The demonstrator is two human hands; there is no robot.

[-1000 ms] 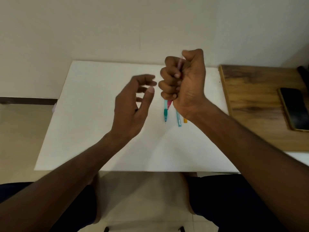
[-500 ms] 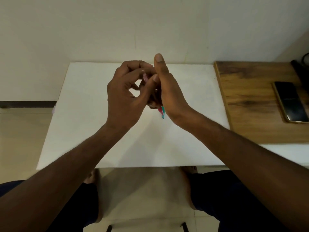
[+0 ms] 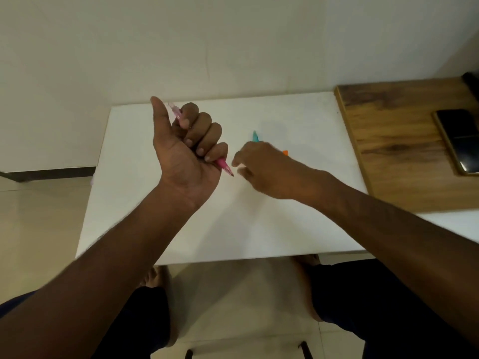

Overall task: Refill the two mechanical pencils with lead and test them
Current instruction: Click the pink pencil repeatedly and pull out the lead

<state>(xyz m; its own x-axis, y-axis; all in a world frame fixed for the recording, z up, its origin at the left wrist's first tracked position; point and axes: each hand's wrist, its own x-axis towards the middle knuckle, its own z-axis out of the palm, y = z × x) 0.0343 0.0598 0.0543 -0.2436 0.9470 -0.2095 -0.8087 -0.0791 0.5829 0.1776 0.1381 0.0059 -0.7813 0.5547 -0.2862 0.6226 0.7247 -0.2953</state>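
Above the white rectangular bench [image 3: 145, 203], the left hand [image 3: 186, 149] has its grip fisted around the pink plastic mechanical pencil [image 3: 225, 168], thumb raised; the right hand [image 3: 264, 169] reaches down, grip loosely open, covering the teal mechanical pencil [image 3: 255, 136]

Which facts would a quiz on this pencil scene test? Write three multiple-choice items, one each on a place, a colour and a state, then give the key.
1. Where does the phone lie?
A. on the wooden top
B. on the white table
C. on the floor

2. What colour is the pencil in the left hand?
A. teal
B. pink
C. orange

3. How is the right hand?
A. fisted round a pencil
B. flat under the table
C. reaching down, holding nothing visible

Key: 1 A, it rests on the wooden top beside the white table. 2 B, the pink pencil pokes out of the fist. 3 C, its fingers point down near the teal pencil.
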